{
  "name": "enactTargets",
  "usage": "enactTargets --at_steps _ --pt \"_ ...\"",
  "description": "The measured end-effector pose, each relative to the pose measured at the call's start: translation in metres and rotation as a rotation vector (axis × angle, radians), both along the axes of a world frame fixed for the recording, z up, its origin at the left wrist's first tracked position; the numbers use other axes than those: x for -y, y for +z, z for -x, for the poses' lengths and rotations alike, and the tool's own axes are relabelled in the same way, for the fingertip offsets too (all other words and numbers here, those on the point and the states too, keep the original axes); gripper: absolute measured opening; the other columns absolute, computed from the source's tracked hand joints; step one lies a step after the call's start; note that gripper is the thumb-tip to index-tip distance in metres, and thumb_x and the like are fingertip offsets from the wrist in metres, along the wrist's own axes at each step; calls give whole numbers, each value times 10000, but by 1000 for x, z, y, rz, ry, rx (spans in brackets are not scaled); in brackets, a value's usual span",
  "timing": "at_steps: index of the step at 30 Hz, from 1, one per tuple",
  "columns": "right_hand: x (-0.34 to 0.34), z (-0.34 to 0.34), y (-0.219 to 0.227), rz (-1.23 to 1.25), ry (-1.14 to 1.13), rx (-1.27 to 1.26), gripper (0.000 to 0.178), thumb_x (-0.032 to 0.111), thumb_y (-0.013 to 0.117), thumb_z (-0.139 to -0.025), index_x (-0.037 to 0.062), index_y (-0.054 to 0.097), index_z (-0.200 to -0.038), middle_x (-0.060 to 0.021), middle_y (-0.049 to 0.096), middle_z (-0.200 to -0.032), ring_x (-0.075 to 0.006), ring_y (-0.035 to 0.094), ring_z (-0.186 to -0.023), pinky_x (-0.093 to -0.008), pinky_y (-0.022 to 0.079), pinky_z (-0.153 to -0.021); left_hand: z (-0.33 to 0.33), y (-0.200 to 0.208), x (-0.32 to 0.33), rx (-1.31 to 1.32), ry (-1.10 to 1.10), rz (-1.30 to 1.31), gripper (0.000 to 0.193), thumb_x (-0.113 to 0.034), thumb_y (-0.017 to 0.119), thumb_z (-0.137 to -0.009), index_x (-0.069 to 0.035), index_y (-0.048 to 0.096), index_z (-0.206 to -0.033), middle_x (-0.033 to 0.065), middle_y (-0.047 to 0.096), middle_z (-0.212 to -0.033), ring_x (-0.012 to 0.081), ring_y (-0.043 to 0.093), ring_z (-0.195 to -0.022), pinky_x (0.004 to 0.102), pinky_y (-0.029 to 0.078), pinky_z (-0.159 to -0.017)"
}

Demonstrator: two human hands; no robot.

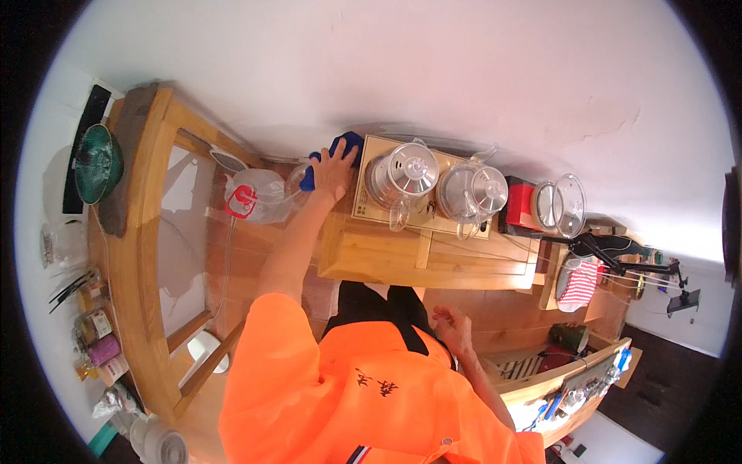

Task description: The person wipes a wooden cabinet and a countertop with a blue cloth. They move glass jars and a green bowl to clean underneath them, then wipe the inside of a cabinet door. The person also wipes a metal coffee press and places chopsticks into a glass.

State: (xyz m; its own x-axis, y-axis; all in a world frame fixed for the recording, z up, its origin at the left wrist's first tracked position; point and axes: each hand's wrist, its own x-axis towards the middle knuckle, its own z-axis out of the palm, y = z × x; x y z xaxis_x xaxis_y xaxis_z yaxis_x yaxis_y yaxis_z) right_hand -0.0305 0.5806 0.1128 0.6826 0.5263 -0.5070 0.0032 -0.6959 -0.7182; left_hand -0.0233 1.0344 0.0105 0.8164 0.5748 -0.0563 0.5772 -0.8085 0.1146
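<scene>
My left hand reaches out over the left end of the wooden cabinet, its fingers spread and pressing on a bunched blue cloth. Part of the cloth sticks out to the left of the hand, and the palm hides the middle. Just right of it lies a tan board carrying two glass pots with metal lids, a left pot and a right pot. Low by my waist is my right hand, its fingers loosely bent and slightly apart, with nothing visible in them.
A clear plastic bag with a red print hangs left of the cabinet. Right of the pots are a red box and a glass lid. A wooden frame stands at left, an open drawer at lower right.
</scene>
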Motion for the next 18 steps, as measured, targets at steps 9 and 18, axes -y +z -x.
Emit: enactTargets --at_steps 9,18 --pt "-31 -28 -21 -85 106 94 261 20 596 -887 -38 628 -1139 -145 712 -1007 -211 691 -931 -318 558 -787 151 18 110 131 -234 19 597 -206 705 -774 -200 533 -1345 79 412 -1451 390 451 -1165 560 410 -885" --pt "-11 -53 -9 -291 -77 -548 485 232 599 -954 42 460 -1379 -129 607 -1212 -190 610 -1069 -305 531 -813 146 88 193 280 -88 843 377 -195 640 -877 -7 616 -1203 162 615 -1209 343 598 -1069 369 466 -917"
